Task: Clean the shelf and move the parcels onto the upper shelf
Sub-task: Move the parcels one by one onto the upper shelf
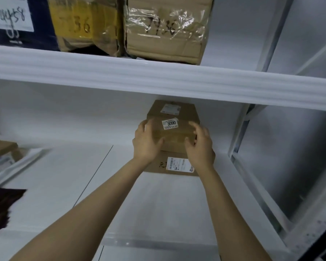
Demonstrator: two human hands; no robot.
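Where the parcels stand: two brown cartons stacked towards the back right corner of the lower shelf point(158, 200); the top parcel point(174, 133), stickered "3090", sits squarely on the lower parcel point(177, 164); neither is on the upper shelf point(158, 78) yet
Left hand: the left hand point(147, 142) grips the top parcel at its left edge, fingers round the side, thumb across the front face
Right hand: the right hand point(200, 146) is at the parcel's right edge, fingers spread and loosely bent; motion blur is heavy there, and it appears not to have closed on the carton, though contact cannot be ruled out
Upper shelf load: a taped box point(166, 31) marked 7936 and others beside it fill the left and middle; bare surface shows only at the right end
Cleaning: a dark cloth point(2, 210) lies at the left edge of the lower shelf, well apart from both hands
Step judged: taking up the top parcel for transfer upward
Risk, grip: a lift begun on one firm hand would let the carton pivot and slip off the stack
Risk, clearance: the upper shelf's front edge overhangs the stack; a straight lift would strike its underside, so the carton needs drawing forward first
Risk, drag: sliding the top parcel could pull the lower parcel towards the front edge
Risk, placement: the free right end is narrow; a parcel left overhanging the front edge could fall
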